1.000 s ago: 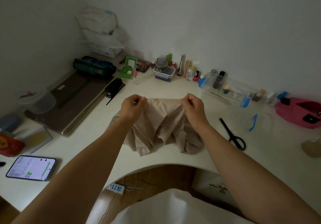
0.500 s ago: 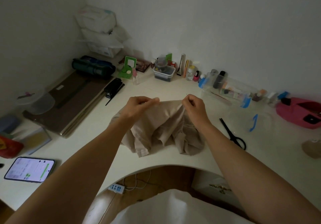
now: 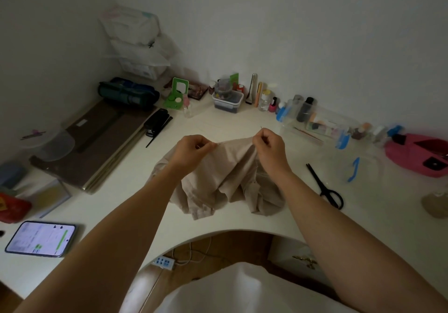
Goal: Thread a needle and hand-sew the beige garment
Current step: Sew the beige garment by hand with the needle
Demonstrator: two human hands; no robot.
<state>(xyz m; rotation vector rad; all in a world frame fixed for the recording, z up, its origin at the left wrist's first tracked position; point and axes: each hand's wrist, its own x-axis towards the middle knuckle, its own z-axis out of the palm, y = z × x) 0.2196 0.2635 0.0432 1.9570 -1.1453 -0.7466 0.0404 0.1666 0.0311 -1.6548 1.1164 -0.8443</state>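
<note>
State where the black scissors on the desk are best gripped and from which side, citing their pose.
Probably by the looped handles, reached from the near edge of the desk. The black scissors lie flat and closed, right of the beige garment, loops toward the person and blades pointing away.
</note>
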